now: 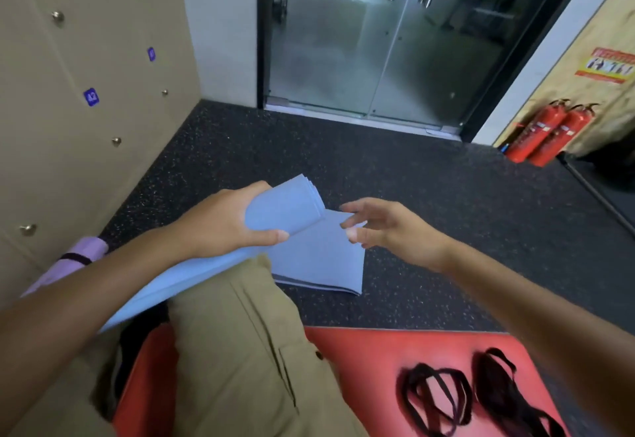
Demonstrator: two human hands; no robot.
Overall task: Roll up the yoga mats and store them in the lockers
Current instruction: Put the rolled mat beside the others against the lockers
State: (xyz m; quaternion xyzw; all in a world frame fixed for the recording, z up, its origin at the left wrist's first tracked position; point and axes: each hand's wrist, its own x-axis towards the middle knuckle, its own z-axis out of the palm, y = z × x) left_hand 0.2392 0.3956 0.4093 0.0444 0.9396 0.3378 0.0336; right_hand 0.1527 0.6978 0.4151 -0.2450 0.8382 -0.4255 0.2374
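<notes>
The left hand (pixel 223 220) gripped the blue mat (pixel 292 209), half-rolled above the floor (pixel 446 213); the right hand (pixel 378 227) hovered spread. It looked soft and floppy, best grasped around the roll.

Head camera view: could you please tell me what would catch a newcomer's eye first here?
The blue mat at centre draws the eye: the left hand grips its rolled end while the right hand reaches toward it, fingers spread. Low in the view lies a red mat with two black straps on it, and two red fire extinguishers lean by the right wall.
</notes>
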